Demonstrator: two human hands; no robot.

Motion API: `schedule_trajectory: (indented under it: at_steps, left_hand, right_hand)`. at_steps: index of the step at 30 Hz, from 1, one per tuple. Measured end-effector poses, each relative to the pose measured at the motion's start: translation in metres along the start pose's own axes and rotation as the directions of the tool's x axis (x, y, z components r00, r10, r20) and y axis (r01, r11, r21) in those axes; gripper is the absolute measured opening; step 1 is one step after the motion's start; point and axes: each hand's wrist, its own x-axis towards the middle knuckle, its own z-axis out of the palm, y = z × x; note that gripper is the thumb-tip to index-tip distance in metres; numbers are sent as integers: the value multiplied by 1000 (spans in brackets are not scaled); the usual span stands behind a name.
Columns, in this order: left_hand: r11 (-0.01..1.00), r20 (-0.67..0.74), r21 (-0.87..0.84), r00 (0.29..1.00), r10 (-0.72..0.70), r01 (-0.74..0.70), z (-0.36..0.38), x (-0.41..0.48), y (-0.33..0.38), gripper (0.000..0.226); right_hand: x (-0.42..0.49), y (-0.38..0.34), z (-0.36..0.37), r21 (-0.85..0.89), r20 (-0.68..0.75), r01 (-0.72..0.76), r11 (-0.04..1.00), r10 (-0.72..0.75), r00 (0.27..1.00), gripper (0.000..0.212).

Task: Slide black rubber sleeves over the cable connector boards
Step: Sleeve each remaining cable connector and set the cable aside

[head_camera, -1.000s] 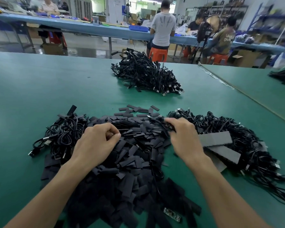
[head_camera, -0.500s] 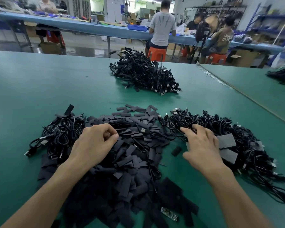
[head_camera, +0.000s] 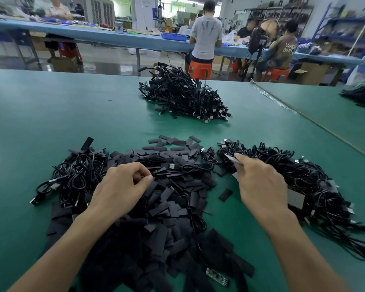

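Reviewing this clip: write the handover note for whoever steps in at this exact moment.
Left hand: curled on the sleeve pile, thumb against forefinger; whether it pinches a sleeve is unclear.
Right hand: over the right cable pile, pinching a blurred, pale connector end.
Also on the table: left cable pile, far cable pile, and one loose board near the front edge.
Done: cannot tell which cables are sleeved.
Left: no sleeve is on this connector yet; probably bring both together and slide it on.
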Motion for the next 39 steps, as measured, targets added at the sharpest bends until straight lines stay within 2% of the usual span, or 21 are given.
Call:
schedule_trajectory:
  at_steps: [4, 8, 13, 17, 20, 23, 25, 27, 30, 31, 33, 35, 37, 39]
  left_hand:
    - [1000, 3, 4, 1000, 4, -4, 2, 0, 0, 18]
    - [1000, 12, 9, 1000, 0, 0, 3, 1, -2, 18]
    - [1000, 18, 11, 1000, -25, 24, 7, 1, -3, 20]
    - [1000, 23, 10, 999, -29, 29, 8, 2, -2, 21]
    - [1000, 25, 8, 999, -27, 27, 9, 1, -3, 20]
    - [1000, 30, 7, 999, -11, 11, 9, 1, -3, 14]
    - [1000, 35, 3, 999, 10, -10, 10, 1, -3, 8]
    - [999, 23, -7, 998, 51, -51, 11, 1, -3, 5]
    - [984, -22, -106, 989, 143, -145, 14, -1, 1, 1]
    - [972, -25, -170, 987, 162, -163, 16, -2, 3, 6]
    - [941, -8, -294, 985, 173, -168, 21, -5, 7, 17]
    - [920, 9, -363, 986, 166, -151, 25, -6, 8, 18]
    - [903, 19, -412, 990, 142, -122, 28, -6, 7, 15]
    - [889, 16, -445, 992, 129, -108, 28, -7, 7, 23]
  right_hand:
    - [29, -12, -12, 172, -165, 28, 985, 1, 986, 39]
    - [58, -21, -45, 314, -379, 121, 942, 7, 925, 32]
    - [65, -31, -77, 401, -472, 239, 884, -24, 881, 25]
    - [61, -30, -82, 380, -427, 214, 900, -35, 904, 34]
    - [64, -25, -84, 341, -328, 190, 921, -73, 942, 46]
    - [70, -24, -79, 307, -107, 218, 926, -195, 975, 50]
    - [70, -30, -69, 275, 72, 274, 922, -304, 950, 48]
    - [69, -39, -56, 285, 141, 319, 904, -369, 919, 42]
    - [65, -59, -38, 312, 164, 374, 873, -438, 884, 38]
    - [64, -66, -33, 299, 178, 391, 870, -454, 873, 37]
    - [59, -80, -25, 225, 171, 443, 868, -482, 859, 34]
    - [53, -90, -17, 134, 109, 494, 859, -508, 854, 29]
    - [50, -93, -14, 72, 53, 483, 872, -487, 872, 26]
    - [54, -88, -19, 45, -12, 374, 926, -374, 928, 27]
